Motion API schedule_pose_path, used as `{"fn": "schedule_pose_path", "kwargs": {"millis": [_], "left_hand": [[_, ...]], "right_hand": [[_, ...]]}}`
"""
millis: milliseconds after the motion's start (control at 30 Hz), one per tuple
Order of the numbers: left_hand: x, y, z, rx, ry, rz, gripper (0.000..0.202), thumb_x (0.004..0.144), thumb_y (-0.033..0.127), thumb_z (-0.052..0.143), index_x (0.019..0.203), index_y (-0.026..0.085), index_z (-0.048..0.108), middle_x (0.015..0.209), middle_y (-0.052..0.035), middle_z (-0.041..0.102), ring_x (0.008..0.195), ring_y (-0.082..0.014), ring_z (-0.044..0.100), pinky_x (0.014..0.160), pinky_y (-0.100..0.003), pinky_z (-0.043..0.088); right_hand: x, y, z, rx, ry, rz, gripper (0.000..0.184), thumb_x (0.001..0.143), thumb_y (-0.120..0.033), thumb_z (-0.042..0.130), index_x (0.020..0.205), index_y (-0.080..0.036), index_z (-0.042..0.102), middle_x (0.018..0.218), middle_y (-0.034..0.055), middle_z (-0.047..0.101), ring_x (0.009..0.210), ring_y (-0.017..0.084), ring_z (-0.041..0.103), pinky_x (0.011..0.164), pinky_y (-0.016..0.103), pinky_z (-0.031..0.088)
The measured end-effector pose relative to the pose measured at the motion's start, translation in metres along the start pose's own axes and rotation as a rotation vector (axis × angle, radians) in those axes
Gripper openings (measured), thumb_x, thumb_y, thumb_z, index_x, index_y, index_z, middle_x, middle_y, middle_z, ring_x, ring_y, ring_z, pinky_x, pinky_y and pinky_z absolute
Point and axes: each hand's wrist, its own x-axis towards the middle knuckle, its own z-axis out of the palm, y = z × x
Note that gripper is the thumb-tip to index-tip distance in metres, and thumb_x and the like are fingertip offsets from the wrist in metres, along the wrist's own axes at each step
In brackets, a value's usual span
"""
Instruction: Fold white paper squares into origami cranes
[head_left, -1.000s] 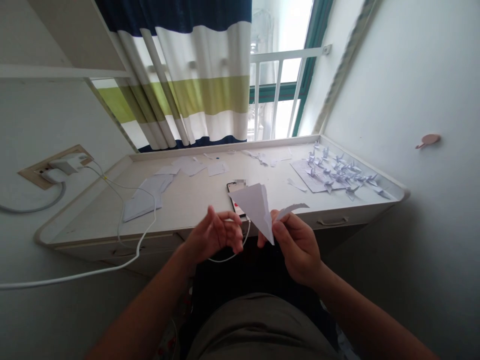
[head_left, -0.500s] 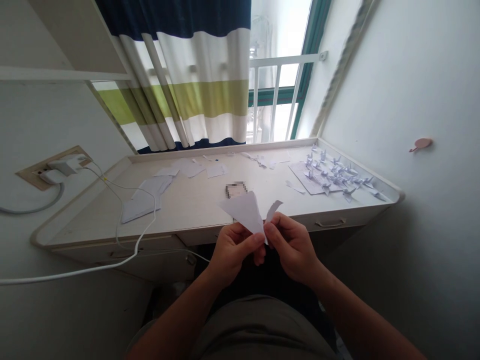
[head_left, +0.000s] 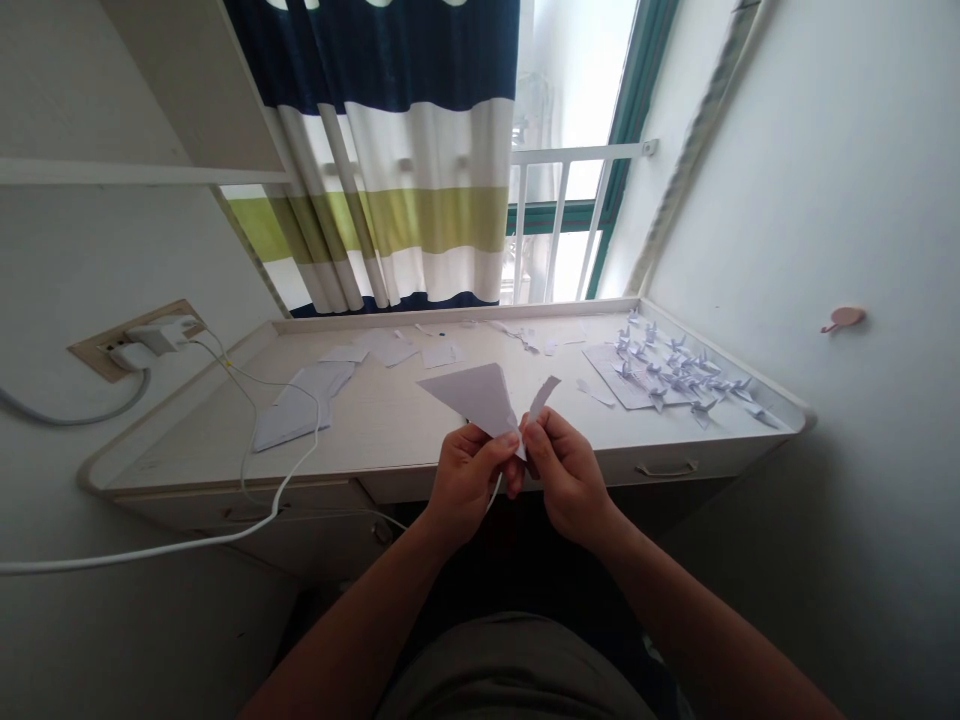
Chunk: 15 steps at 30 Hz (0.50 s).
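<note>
A folded piece of white paper (head_left: 472,395) is pinched between the thumb and fingers of my left hand (head_left: 469,480). Its wide part points up and to the left. My right hand (head_left: 566,475) is closed on a narrow paper strip (head_left: 544,397), which sticks up from the fingertips. Low down, between my two thumbs, the strip and the folded piece meet; whether they are still joined there I cannot tell. Both hands are held in front of the desk's near edge, their fingertips almost touching.
Many small folded paper cranes (head_left: 660,365) stand at the desk's right end, some on a flat sheet. Stacked paper (head_left: 304,400) lies on the left, with loose scraps (head_left: 525,340) along the back. A white cable (head_left: 277,500) hangs across the desk's left front from a wall socket (head_left: 135,340).
The view has tilted up slightly. My hands still pinch the paper, and the strip now leans a little further right, away from the folded piece.
</note>
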Motion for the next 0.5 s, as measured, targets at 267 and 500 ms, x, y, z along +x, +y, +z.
{"fn": "schedule_pose_path", "kwargs": {"millis": [267,500], "left_hand": [[0.002,0.002,-0.004,-0.002,0.019,-0.004,0.038,0.075,0.04,0.085,0.06,0.015,0.061,0.047,0.0025,0.054,0.043,-0.0117,0.055,0.045,-0.024,0.041],[-0.001,0.007,-0.012,0.06,-0.069,0.003,0.033,0.082,0.039,0.081,0.065,0.015,0.067,0.05,0.0015,0.057,0.048,-0.0115,0.055,0.051,-0.025,0.043]], "right_hand": [[0.004,-0.003,-0.011,0.049,-0.137,0.067,0.042,0.104,-0.048,0.053,0.075,-0.019,0.058,0.07,0.0021,0.066,0.064,0.015,0.061,0.063,0.029,0.048],[0.0,-0.013,-0.012,0.004,-0.173,0.072,0.03,0.099,-0.043,0.065,0.082,-0.019,0.061,0.07,0.0013,0.07,0.064,0.014,0.062,0.062,0.028,0.048]]}}
